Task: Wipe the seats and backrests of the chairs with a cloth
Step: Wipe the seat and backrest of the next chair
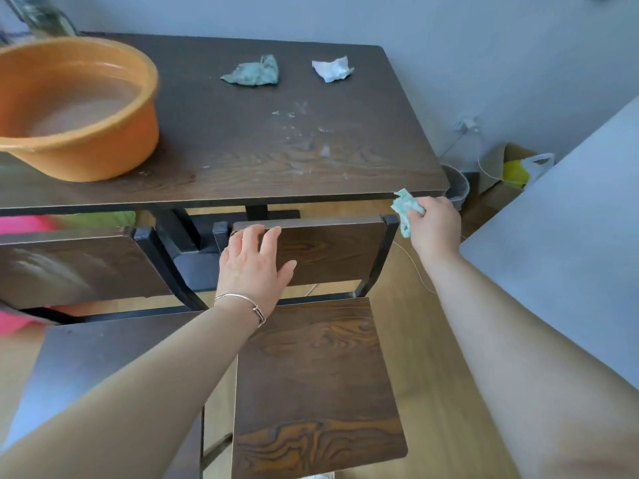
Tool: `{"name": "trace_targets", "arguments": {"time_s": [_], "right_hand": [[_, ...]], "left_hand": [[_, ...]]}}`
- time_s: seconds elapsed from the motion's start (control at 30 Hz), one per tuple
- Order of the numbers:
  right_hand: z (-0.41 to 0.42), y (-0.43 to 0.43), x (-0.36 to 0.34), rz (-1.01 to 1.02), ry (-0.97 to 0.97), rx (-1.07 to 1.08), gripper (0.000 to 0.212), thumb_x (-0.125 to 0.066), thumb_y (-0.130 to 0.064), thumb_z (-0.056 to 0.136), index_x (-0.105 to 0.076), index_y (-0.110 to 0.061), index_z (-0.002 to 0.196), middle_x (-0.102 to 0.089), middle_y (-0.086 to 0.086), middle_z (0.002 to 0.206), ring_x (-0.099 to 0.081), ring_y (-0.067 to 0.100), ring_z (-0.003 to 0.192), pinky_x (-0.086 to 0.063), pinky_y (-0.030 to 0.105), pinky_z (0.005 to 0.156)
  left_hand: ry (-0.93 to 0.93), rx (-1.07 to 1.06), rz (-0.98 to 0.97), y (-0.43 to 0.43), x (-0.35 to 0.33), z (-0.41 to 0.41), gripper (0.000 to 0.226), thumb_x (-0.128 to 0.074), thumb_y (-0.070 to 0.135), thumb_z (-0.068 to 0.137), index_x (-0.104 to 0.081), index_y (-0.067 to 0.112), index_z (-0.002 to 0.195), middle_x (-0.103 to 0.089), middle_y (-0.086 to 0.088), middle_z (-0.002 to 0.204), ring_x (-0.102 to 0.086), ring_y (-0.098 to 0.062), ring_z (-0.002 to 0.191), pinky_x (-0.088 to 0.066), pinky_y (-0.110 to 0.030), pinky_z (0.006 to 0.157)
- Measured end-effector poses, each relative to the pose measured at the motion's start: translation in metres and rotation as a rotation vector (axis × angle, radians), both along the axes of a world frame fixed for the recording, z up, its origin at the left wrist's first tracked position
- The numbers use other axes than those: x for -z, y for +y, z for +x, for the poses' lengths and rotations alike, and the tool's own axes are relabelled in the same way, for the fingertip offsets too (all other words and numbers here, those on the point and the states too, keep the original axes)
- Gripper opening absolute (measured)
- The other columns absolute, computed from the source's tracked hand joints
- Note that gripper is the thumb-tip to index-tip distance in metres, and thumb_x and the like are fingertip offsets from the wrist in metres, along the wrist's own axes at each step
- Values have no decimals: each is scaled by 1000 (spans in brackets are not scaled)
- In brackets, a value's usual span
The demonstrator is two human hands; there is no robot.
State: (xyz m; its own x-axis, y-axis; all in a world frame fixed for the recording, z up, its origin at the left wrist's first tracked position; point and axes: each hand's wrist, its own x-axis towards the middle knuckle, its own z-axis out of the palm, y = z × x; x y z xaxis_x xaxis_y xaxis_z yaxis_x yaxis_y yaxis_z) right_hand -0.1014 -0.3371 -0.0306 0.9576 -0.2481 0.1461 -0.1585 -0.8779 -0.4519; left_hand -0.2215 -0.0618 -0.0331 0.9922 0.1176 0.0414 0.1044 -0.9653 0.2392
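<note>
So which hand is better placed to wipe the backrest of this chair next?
Right. The right hand already grips the cloth beside the backrest corner, while the left hand lies flat on the backrest, holding nothing.

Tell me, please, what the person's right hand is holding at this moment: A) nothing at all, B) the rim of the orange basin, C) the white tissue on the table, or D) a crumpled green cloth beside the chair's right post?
D: the right hand has its grip closed on a crumpled green cloth next to the chair backrest's right post, below the table edge.
</note>
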Motion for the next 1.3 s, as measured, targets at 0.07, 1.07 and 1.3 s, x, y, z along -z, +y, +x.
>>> {"name": "trace_targets", "arguments": {"time_s": [0.07, 1.07, 1.3], "right_hand": [[4, 8, 9, -26, 78, -13, 33, -58, -28, 98, -65, -11, 125, -59, 10, 117, -63, 23, 99, -54, 27, 76], [-42, 279, 35, 50, 102, -627, 36, -57, -29, 98, -57, -21, 133, -54, 1, 113, -53, 10, 97, -43, 11, 69], [-34, 259, 35, -102, 54, -605, 31, -56, -32, 99, -64, -13, 123, -57, 4, 109, -59, 17, 98, -54, 27, 81]], "left_hand": [[14, -5, 17, 4, 1, 0, 62, -46, 52, 95, -31, 24, 147, -36, -3, 143, -30, -27, 133, -33, -43, 109], [-12, -127, 36, 143, 9, -41, 63, -49, 52, 93, -32, 24, 147, -35, -5, 147, -30, -27, 135, -33, -44, 109], [-8, -114, 13, 143, 20, -43, 62, -51, 51, 92, -36, 23, 146, -38, -5, 145, -32, -28, 135, -33, -44, 108]]}}
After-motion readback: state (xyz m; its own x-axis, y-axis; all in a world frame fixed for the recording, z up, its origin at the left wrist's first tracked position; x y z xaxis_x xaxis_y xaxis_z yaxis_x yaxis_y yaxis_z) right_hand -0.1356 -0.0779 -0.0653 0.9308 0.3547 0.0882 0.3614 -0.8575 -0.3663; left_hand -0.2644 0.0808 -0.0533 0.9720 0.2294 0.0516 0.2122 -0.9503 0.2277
